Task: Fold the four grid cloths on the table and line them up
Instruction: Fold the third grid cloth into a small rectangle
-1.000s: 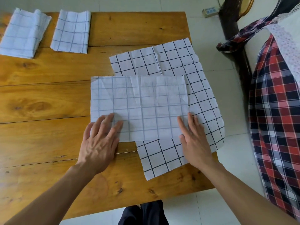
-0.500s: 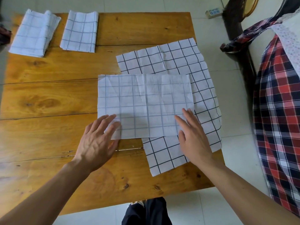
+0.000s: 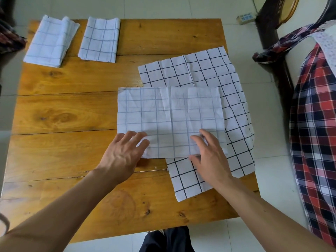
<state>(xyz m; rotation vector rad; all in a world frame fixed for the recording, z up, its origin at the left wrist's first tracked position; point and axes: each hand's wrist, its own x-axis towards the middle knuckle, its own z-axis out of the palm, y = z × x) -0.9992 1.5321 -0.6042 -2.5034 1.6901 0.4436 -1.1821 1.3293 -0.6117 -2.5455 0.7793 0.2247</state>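
The half-folded pale grid cloth (image 3: 170, 120) lies in the middle of the wooden surface (image 3: 63, 113), partly on top of the flat dark-lined cloth (image 3: 234, 110). The left hand (image 3: 123, 155) rests open on its near left corner, and the right hand (image 3: 209, 157) pinches its near edge. Lifting that edge could drag the cloth below and wrinkle it, because the two overlap.

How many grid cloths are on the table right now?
4. Two folded ones at the far left: one at the corner, one beside it. A half-folded one under both hands overlaps a flat dark-lined one.
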